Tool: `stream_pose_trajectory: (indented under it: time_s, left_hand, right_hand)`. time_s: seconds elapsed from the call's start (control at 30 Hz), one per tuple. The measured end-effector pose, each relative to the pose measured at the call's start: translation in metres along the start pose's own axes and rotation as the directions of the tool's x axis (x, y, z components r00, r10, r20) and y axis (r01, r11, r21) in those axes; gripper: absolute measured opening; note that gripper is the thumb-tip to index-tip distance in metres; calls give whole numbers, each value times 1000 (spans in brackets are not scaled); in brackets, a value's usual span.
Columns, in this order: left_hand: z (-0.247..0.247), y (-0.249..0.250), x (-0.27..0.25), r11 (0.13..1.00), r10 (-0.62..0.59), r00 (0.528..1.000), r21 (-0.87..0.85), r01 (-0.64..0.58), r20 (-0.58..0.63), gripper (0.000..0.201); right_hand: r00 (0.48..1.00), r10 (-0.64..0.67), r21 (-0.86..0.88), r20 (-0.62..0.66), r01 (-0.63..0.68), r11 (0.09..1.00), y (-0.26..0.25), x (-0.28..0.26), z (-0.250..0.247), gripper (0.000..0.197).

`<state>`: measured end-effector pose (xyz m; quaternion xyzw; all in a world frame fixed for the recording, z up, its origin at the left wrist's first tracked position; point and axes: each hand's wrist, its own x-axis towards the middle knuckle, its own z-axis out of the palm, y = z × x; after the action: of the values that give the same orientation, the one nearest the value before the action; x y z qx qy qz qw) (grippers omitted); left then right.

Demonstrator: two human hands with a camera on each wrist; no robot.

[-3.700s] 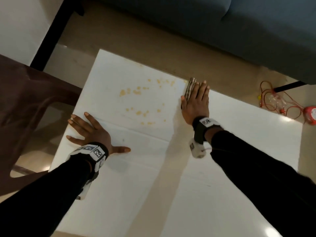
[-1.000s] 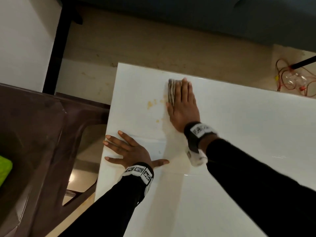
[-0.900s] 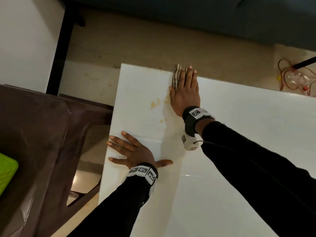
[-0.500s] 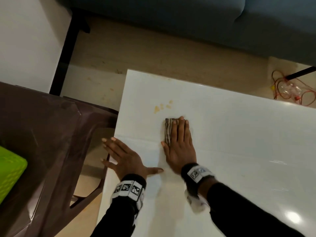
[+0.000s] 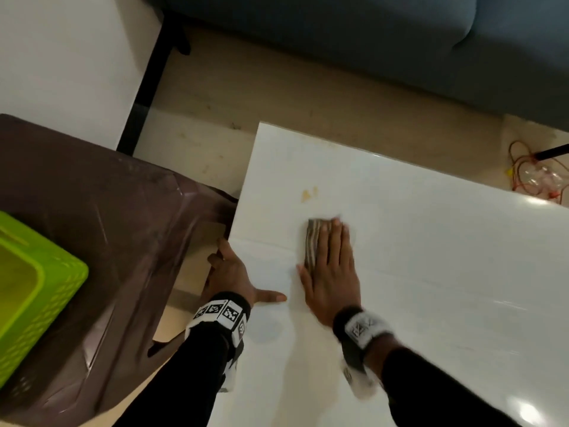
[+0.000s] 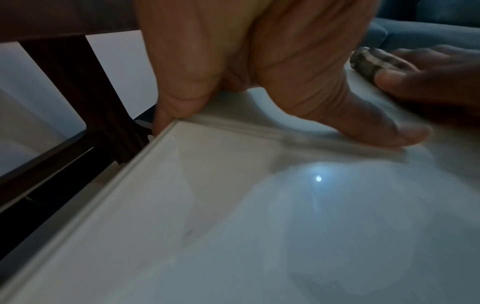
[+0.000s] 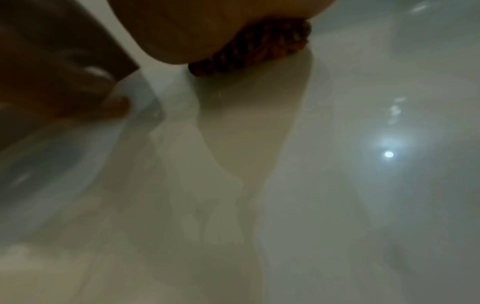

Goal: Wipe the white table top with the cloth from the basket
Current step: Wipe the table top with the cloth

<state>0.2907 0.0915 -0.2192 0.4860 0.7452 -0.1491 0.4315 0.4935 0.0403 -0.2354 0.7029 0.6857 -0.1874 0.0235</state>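
One small patch of yellowish stain (image 5: 308, 195) is all I can pick out on the white table top (image 5: 431, 257), and my next stroke turns on it: taking the cloth (image 5: 313, 245) as my landmark, the stain lies just beyond its far end, toward the sofa (image 5: 369, 41), a touch to the left and not touching it. The cloth is a folded, striped strip whose long axis runs away from me, in line with the fingers, so a straight push forward should carry its leading end over the mark. My right hand (image 5: 331, 272) lies flat on the cloth, fingers straight and together, pressing rather than gripping; it covers the cloth's right side and leaves the left edge showing. My left hand (image 5: 229, 275) sits left of the cloth and nearer me at the table's left edge, thumb flat on the surface and fingers bent over the rim, so I read it as bracing. The right hand is plainly the nearer to the stain. Well left of the cloth, a green basket (image 5: 34, 291) rests on a brown chair (image 5: 123, 226). The wrist bands (image 5: 220, 311) carry square black-and-white code markers; I can read no words or brand names.
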Motion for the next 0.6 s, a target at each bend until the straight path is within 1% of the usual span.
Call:
stream_pose_trajectory:
  time_s: [0.03, 0.07, 0.13, 0.17, 0.23, 0.27, 0.33, 0.37, 0.4, 0.47, 0.53, 0.6]
  left_hand:
    - [0, 0, 1, 1000, -4, 1000, 16, 4, 2, 182]
    - [1, -1, 2, 1000, -6, 1000, 30, 6, 1, 180]
    - [3, -3, 3, 999, -1, 1000, 44, 1, -7, 180]
    - [5, -4, 4, 999, 5, 1000, 51, -4, -10, 180]
    - [6, -7, 6, 999, 0, 1000, 37, 1, -14, 180]
    - [7, -7, 7, 1000, -2, 1000, 23, 2, -6, 181]
    - [7, -5, 8, 1000, -7, 1000, 4, 6, 12, 184]
    - [6, -4, 8, 1000, -12, 1000, 5, 12, 21, 186]
    - [5, -3, 7, 1000, -22, 999, 8, 22, 30, 187]
    - [3, -1, 7, 999, -35, 998, 15, 34, 44, 190]
    - [0, -2, 7, 999, -37, 997, 26, 36, 67, 194]
    - [-2, -3, 10, 999, -35, 995, 30, 32, 93, 198]
  right_hand:
    - [999, -28, -1, 31, 28, 1000, -2, -18, 2, 81]
    - [997, -60, -9, 49, 61, 998, -1, -21, 1, 81]
    - [994, -108, -45, 27, 109, 993, 9, 11, -4, 79]
    - [995, -96, -60, 7, 97, 994, 16, 41, -4, 78]
    - [999, -16, -64, -28, 15, 998, 24, 113, -18, 80]
    - [998, 60, -58, -28, -62, 996, 25, 145, -29, 81]
    - [980, 193, -26, -43, -194, 981, 24, 188, -45, 80]
    - [972, 225, -12, -62, -226, 974, 20, 195, -49, 80]
    - [971, 226, -1, -77, -227, 974, 14, 192, -50, 80]
    - [981, 167, -2, -95, -168, 986, 1, 157, -39, 81]
    - [995, 68, -17, -79, -69, 997, -14, 93, -17, 79]
    - [999, -28, -14, -16, 28, 1000, -27, 31, -2, 78]
